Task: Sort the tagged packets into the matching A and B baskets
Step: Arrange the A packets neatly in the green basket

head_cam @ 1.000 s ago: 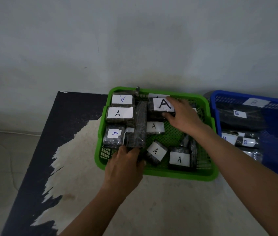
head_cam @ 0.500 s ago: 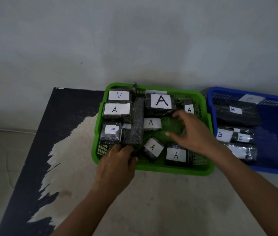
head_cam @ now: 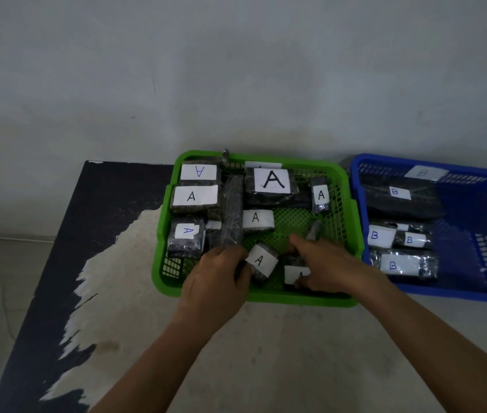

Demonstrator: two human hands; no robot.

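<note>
A green basket (head_cam: 295,301) holds several dark packets with white A tags, among them a big one (head_cam: 272,183) at the back. My left hand (head_cam: 218,278) grips the near end of a long dark packet (head_cam: 233,210) that lies lengthwise in the basket, its tag hidden. Beside that hand lies a tilted A packet (head_cam: 261,260). My right hand (head_cam: 322,263) curls over a packet (head_cam: 292,274) at the basket's front, half covering its tag. To the right, a blue basket (head_cam: 444,293) holds several B packets (head_cam: 397,265).
Both baskets stand side by side at the back of a dark table with a worn pale top (head_cam: 266,353), against a grey wall (head_cam: 236,70). The table's left edge (head_cam: 42,278) runs diagonally, with floor beyond it.
My right hand has come back from the big A packet at the rear down to the front packet. My left hand has stayed at the long packet's near end.
</note>
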